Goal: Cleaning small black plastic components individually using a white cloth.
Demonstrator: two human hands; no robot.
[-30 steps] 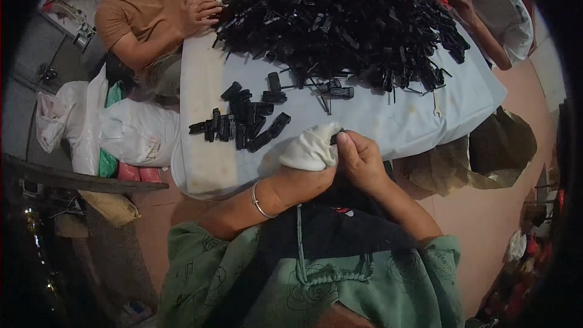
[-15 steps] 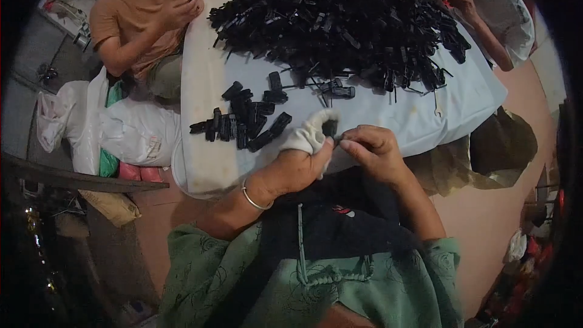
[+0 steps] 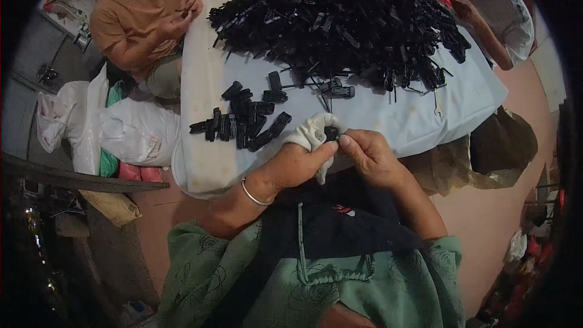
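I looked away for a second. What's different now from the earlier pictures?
The white cloth in the left hand has opened up, so more of the black piece shows; the right hand is close against it, its grip unclear. The co-worker's hands have drawn back leftward from the pile. The smaller cluster and the wrench stayed put.

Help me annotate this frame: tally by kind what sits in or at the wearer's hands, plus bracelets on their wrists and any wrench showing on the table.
White cloth: 1
Black part: 1 visible
Bracelet: 1
Wrench: 1
Total: 4
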